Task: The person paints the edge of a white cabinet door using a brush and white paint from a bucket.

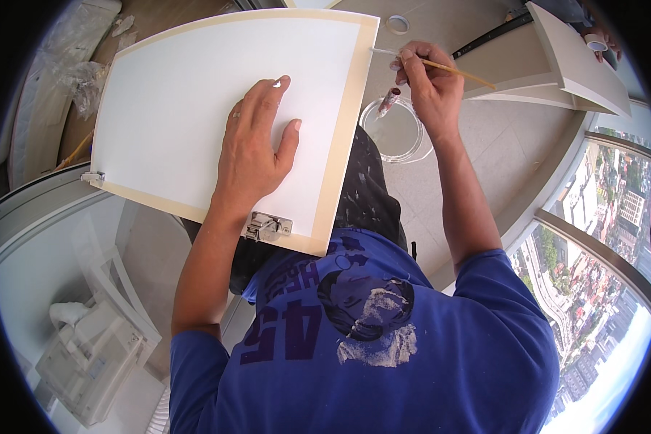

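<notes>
A white cabinet door panel with beige taped edges rests across my lap, a metal hinge on its near edge. My left hand lies flat on the panel's white face, fingers spread. My right hand holds a thin wooden-handled brush at the panel's right edge, its tip touching the taped border near the top corner. A second brush hangs from the same hand over a clear round container on the floor.
Another white panel lies at the upper right, a person's hand with a tape roll behind it. A tape ring sits on the tiled floor. Crumpled plastic lies at left. Windows curve along the right.
</notes>
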`<state>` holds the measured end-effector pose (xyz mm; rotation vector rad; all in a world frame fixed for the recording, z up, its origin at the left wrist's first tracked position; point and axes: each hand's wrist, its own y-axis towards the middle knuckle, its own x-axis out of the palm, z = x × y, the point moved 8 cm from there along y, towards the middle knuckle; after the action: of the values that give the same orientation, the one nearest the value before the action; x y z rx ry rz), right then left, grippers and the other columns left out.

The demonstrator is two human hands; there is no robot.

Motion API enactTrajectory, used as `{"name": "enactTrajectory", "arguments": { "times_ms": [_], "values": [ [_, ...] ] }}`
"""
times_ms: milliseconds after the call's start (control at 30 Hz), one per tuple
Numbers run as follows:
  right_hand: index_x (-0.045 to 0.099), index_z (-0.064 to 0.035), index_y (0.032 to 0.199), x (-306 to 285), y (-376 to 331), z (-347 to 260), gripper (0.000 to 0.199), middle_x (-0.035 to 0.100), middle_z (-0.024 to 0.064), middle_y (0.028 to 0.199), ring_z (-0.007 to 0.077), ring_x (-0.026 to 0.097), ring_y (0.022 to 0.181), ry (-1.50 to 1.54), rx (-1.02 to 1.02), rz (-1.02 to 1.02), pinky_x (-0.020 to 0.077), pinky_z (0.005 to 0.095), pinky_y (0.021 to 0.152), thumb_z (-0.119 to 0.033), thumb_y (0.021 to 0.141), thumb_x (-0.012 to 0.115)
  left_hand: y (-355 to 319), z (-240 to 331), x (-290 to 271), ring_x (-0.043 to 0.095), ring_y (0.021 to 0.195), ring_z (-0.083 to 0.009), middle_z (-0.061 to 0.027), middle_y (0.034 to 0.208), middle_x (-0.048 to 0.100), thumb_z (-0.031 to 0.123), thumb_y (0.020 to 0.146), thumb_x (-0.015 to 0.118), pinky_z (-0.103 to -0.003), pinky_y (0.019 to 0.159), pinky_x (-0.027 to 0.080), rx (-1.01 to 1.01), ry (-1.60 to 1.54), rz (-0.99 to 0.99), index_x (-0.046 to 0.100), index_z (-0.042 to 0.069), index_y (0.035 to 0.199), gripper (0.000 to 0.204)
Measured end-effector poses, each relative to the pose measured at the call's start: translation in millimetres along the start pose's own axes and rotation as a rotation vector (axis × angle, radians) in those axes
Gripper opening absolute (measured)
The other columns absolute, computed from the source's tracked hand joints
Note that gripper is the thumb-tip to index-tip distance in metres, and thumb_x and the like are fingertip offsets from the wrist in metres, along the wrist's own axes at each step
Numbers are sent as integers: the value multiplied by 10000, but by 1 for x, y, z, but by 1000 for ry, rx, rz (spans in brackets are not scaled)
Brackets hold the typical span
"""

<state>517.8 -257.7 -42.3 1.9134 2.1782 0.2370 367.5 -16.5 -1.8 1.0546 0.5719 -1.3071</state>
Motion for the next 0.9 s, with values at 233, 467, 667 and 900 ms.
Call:
{"name": "enactTrajectory", "arguments": {
  "times_ms": [233,467,667,900],
  "values": [
    [744,37,1048,1,-12,-2,194,753,86,823,102,689,694,42,92,-59,535,256,517,-139,1038,664,0,-1,1,566,1410,-443,-258,1529,576,197,1029,676,-516,1182,443,7,8,5,537,41,1561,572],
    [743,46,1067,-1,2,0,226,761,95,826,111,702,711,-43,49,-18,578,265,620,-167,1051,668,1,0,0,562,1414,-439,-258,1524,577,198,1032,673,-515,1180,446,-6,-2,-6,531,42,1566,574],
    [738,45,1056,0,4,-2,220,761,95,829,107,698,718,-61,-17,-11,567,264,618,-160,1054,658,1,0,1,558,1415,-440,-258,1525,575,197,1033,671,-514,1181,446,-8,15,-10,526,43,1568,576],
    [736,41,1037,3,-14,-4,214,748,80,813,100,678,697,43,107,-55,518,255,538,-157,1047,657,1,0,0,564,1406,-450,-264,1520,578,188,1026,675,-515,1177,449,-5,2,-8,530,33,1561,575]
  ]
}}
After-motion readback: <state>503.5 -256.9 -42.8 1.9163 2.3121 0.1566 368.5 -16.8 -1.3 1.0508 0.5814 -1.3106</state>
